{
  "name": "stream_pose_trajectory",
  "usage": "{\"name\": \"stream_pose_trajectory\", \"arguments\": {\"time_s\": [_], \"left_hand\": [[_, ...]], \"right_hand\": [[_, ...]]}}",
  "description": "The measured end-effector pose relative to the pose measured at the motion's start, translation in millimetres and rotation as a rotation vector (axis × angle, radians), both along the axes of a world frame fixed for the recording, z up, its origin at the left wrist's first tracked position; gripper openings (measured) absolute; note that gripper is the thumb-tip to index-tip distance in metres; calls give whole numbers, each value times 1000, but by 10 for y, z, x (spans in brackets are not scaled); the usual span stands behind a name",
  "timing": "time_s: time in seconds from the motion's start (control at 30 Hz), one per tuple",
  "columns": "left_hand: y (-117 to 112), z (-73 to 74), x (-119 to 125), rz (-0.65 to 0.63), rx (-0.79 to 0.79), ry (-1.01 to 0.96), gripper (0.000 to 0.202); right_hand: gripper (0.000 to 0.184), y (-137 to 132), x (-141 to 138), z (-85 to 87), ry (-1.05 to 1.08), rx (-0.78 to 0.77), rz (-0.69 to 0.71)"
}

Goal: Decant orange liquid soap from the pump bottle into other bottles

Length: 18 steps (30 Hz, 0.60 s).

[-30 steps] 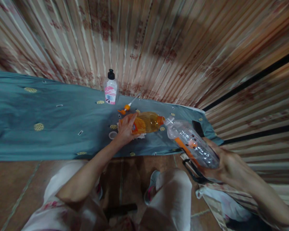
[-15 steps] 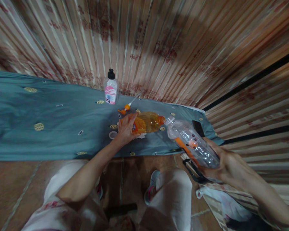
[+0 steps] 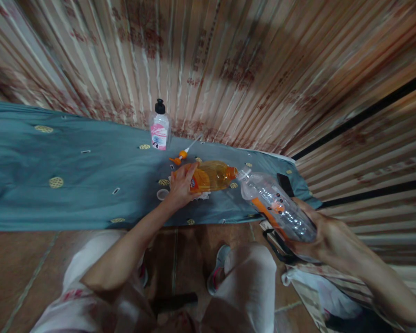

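My left hand (image 3: 182,187) is closed around the base end of an orange dish soap bottle (image 3: 213,175), which is tipped nearly level with its neck to the right. Its uncapped mouth meets, or almost meets, the neck of a clear plastic bottle (image 3: 277,208); whether they touch I cannot tell. That bottle slants, its base toward me, with my right hand (image 3: 315,236) wrapped round the lower end. An orange pump top (image 3: 180,157) with a pale tube lies behind the soap bottle. Near my left wrist is a small round clear cap (image 3: 162,194).
A clear bottle with black cap and pink label (image 3: 159,129) stands at the back of the blue-green cloth (image 3: 90,171). A dark flat object (image 3: 285,185) lies behind the clear bottle. Pleated curtains (image 3: 180,60) hang behind; a white plastic bag (image 3: 326,291) sits lower right.
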<state>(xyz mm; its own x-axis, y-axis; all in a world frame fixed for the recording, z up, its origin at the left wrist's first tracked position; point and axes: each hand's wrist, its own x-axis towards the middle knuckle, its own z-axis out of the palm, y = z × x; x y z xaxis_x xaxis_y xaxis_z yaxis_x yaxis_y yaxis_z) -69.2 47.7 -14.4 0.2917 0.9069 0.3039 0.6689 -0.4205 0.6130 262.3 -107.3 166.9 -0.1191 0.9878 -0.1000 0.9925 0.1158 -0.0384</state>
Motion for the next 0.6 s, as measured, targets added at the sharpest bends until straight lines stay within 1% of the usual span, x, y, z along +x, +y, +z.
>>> {"name": "stream_pose_trajectory", "arguments": {"time_s": [0.07, 0.13, 0.2, 0.6], "left_hand": [[-3, 5, 2, 2, -8, 3, 104], [-5, 9, 4, 4, -11, 2, 104], [-6, 12, 5, 8, -8, -2, 104], [5, -11, 7, 5, -5, 8, 104]], "right_hand": [[91, 8, -18, 18, 33, -52, -33], [91, 19, -37, 38, 31, -77, -81], [90, 27, -49, 49, 38, -105, -99], [88, -4, -37, 47, 40, -86, -52]]}}
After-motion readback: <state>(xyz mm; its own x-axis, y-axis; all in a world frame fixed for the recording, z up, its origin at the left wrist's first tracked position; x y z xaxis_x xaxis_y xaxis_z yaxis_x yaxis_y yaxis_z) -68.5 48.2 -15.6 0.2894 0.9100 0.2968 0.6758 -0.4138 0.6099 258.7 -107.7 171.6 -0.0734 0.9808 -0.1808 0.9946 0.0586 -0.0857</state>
